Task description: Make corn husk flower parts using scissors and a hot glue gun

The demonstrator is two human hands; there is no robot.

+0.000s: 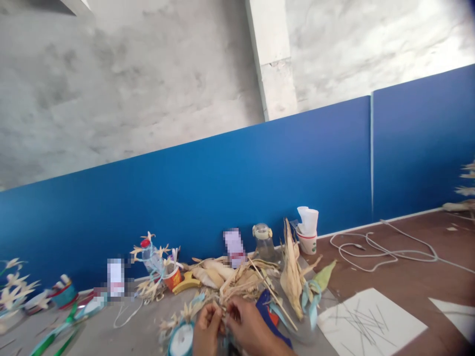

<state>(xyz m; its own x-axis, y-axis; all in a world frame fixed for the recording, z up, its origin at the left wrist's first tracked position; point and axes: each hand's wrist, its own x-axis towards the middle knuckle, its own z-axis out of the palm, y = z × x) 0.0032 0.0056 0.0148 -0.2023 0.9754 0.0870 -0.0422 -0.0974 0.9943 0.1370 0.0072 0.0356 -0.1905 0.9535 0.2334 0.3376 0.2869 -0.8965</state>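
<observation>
Head view: the left hand and right hand are showing bent fingers close together; what they are pinching, if anything, cannot be told. Husks are lying between the hands and the surface's far edge. Ribbon is sitting beside the left hand. Light, steady fingertip pressure would probably be sparing brittle husk.
</observation>
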